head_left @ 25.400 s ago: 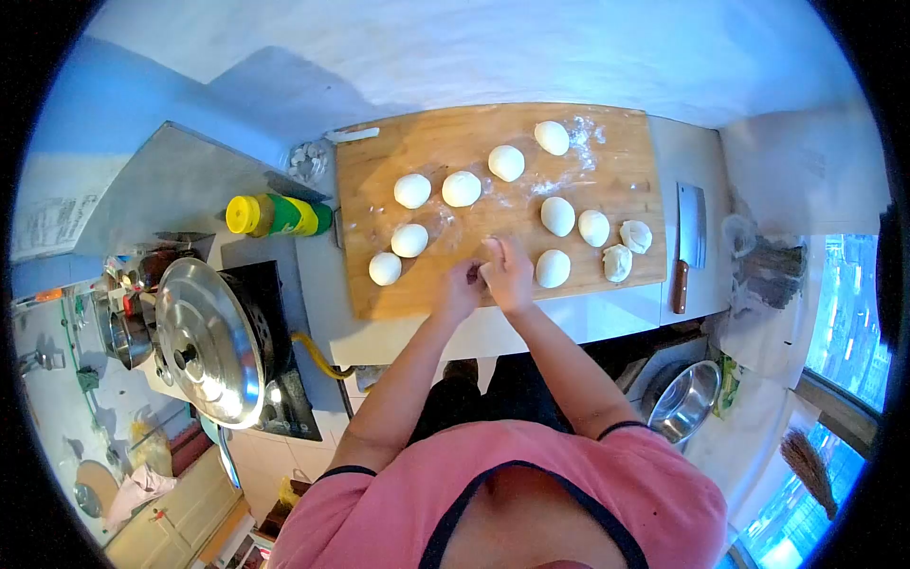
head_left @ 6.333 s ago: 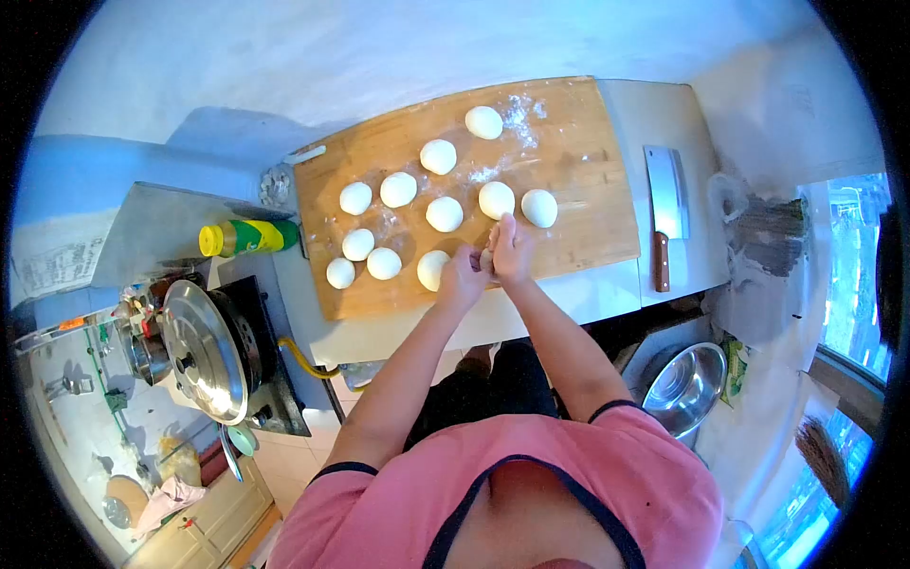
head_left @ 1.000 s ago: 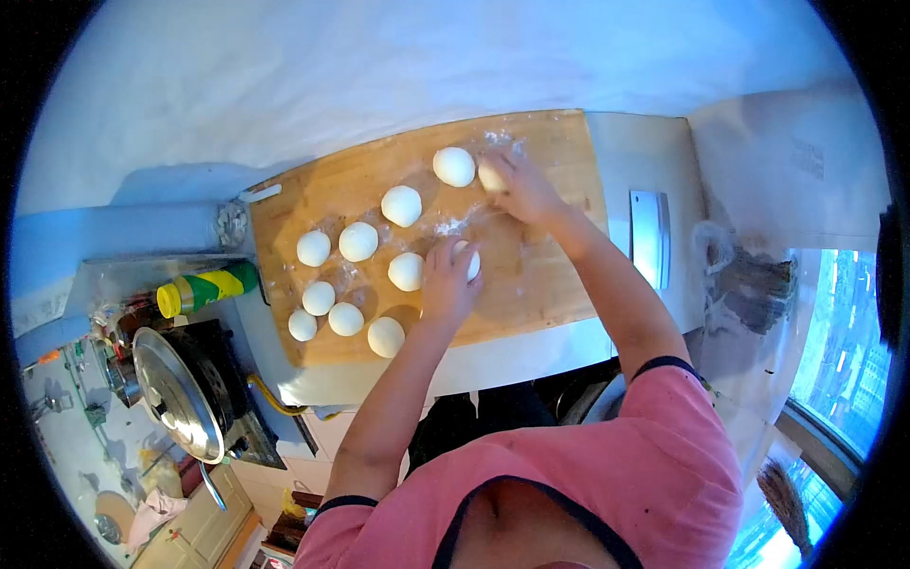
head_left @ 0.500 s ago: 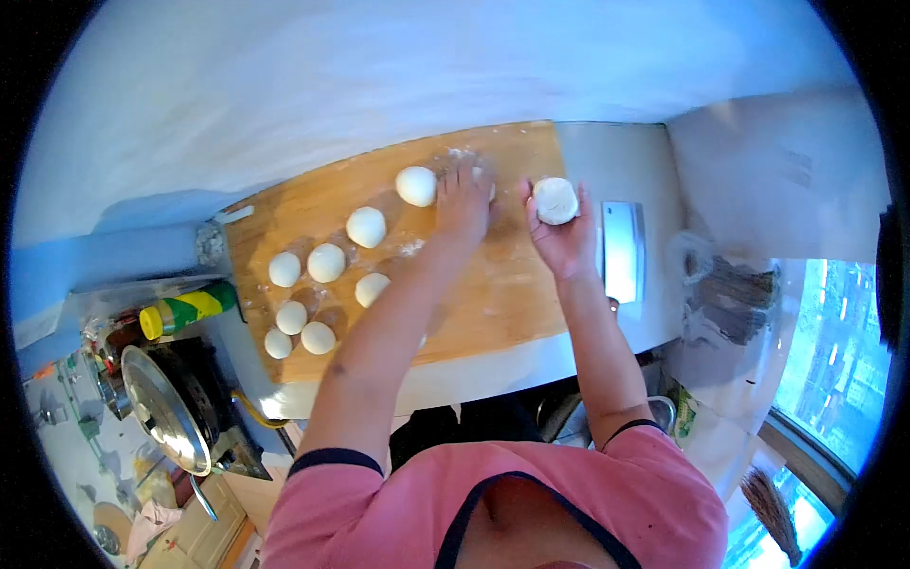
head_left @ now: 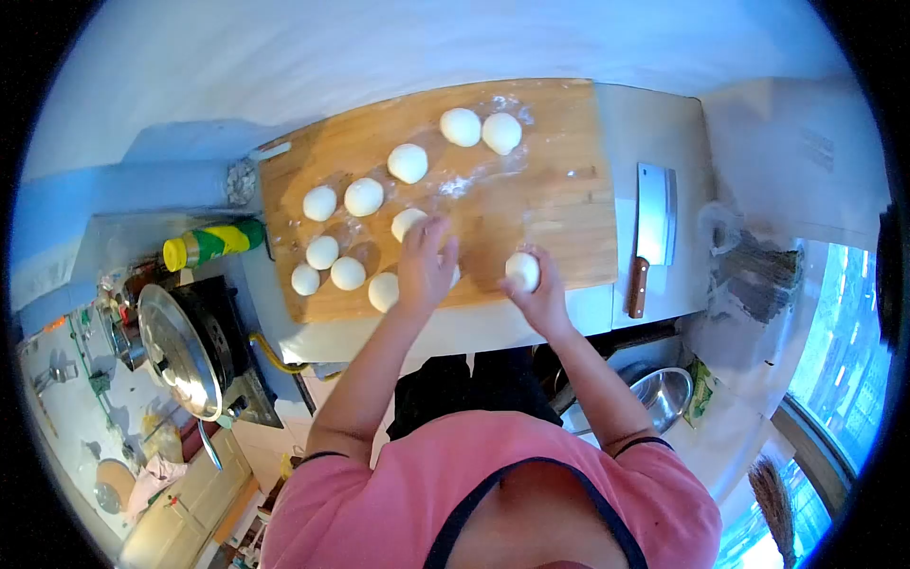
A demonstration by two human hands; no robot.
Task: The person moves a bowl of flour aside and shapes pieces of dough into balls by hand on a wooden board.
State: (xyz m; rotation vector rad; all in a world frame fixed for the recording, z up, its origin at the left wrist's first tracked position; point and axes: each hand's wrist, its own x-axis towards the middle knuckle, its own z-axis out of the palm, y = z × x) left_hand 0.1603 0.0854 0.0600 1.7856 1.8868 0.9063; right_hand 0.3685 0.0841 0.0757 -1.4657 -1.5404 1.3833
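My right hand is closed round a smooth white dough ball above the near right part of the wooden board. To its left, my left hand hovers over the board with its fingers apart and slightly blurred. Just past its fingertips lies a dough ball. Another dough ball sits left of that hand, and one more is partly hidden behind it. A pair of dough balls rests at the far edge, and several others are spread over the left side.
A cleaver with a wooden handle lies on the counter right of the board. Loose flour dusts the wood. At left are a yellow-green bottle and a lidded pan on the stove. Below right stands a metal bowl.
My left hand has left the dough ball at the far edge and come back towards me. My right hand, palm up before, has turned and come nearer with its dough ball. The view has shifted.
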